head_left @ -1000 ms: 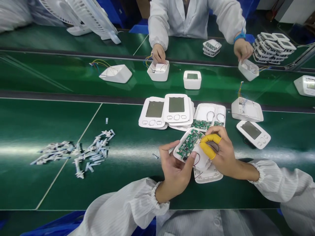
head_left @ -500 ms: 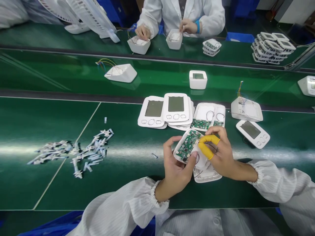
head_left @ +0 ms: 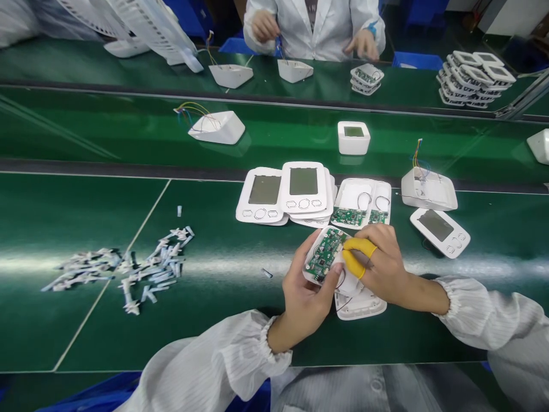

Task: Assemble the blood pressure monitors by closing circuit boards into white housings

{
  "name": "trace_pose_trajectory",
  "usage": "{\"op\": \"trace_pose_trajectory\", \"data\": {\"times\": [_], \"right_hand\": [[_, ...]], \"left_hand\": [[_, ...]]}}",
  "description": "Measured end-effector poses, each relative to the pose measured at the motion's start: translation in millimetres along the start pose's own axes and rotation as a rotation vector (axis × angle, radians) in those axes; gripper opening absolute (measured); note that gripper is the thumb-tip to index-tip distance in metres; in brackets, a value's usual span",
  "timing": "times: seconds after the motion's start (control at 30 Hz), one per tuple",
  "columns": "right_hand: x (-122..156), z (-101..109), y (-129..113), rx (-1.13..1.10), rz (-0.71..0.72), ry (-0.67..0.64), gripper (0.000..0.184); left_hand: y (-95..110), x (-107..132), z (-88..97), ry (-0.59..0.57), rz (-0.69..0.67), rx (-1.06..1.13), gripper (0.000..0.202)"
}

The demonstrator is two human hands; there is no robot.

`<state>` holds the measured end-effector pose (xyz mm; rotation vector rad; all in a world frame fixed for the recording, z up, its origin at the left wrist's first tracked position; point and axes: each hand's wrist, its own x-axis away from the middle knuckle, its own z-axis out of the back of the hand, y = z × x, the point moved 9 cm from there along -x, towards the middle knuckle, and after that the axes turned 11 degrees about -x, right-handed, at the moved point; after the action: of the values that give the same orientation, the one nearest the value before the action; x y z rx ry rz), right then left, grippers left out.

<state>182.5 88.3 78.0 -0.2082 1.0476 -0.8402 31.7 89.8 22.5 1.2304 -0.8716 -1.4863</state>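
My left hand (head_left: 309,289) is closed around a white plastic device cover with a green circuit board (head_left: 328,254) facing up, its thumb on the near edge. Yellow finger cots cover two fingers of my right hand (head_left: 377,263). Their tips are pinched together at the board's right edge, by a small white connector, and a thin dark wire shows between them; the tips partly hide what they grip. Beneath both hands lies another white cover (head_left: 361,306), inner side up. Just beyond are two open covers with boards (head_left: 359,191) and a pile of display covers (head_left: 303,182).
Small white-and-blue plastic parts (head_left: 156,266) lie scattered at left. On the right are a wired white housing (head_left: 429,189) and a display cover (head_left: 440,232). Housings (head_left: 354,138) sit on the green belt (head_left: 283,129). Across it, a co-worker (head_left: 315,28) stands behind more housings.
My hands stay at the board, with the right fingers curled closer. Housings on the belt have shifted right. The co-worker's hands have lifted off the far housings, which are now turned.
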Motion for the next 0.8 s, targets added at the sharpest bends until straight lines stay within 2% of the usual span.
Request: {"op": "trace_pose_trajectory", "data": {"times": [0.27, 0.4, 0.63, 0.8], "right_hand": [[-4, -3, 11, 0.005, 0.007, -0.087, 0.007], [-1, -3, 9, -0.011, -0.024, -0.056, 0.011], [7, -4, 4, -0.127, -0.109, 0.070, 0.013], [0, -4, 7, -0.091, -0.055, 0.028, 0.011]], "left_hand": [[-9, -4, -2.1, -0.022, 0.014, 0.059, 0.058], [-6, -2, -1.6, 0.004, -0.014, 0.032, 0.057], [3, 1, -2.9, 0.046, -0.091, -0.039, 0.059], [1, -4, -4.3, -0.017, -0.080, -0.002, 0.062]]}}
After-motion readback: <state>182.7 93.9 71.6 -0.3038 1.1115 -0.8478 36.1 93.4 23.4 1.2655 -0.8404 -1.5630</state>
